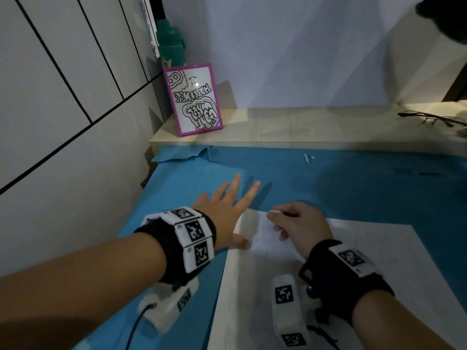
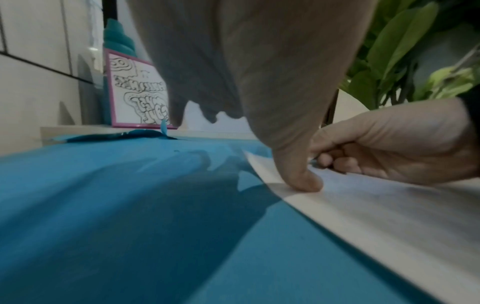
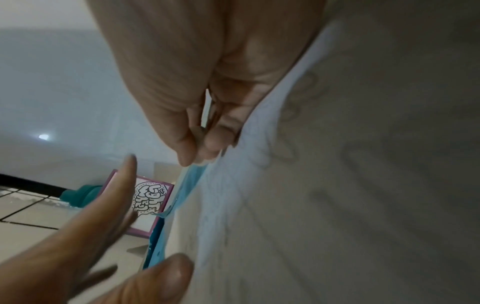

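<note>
A white sheet of paper [image 1: 353, 261] with faint pencil lines lies on the blue table cover [image 1: 353, 185]. My left hand [image 1: 227, 213] is spread flat with straight fingers on the blue cover, and its thumb [image 2: 298, 179] presses the paper's left edge [image 2: 389, 216]. My right hand [image 1: 295, 223] rests on the sheet's far corner with its fingers curled, pinching a thin pencil-like tool [image 1: 276, 212] with a pale end. The right wrist view shows that pinch [image 3: 202, 144] against the paper [image 3: 337, 185], with my left hand [image 3: 103, 236] beside it. Most of the tool is hidden.
A pink-framed drawing [image 1: 193, 98] leans on the pale ledge [image 1: 303, 130] behind the table, with a green bottle [image 1: 170, 44] behind it. Spectacles [image 1: 429, 117] lie on the ledge's right end. The tiled wall [image 1: 50, 97] runs along the left. The cover's far edge is torn [image 1: 202, 154]. A leafy plant [image 2: 402, 51] stands at the right.
</note>
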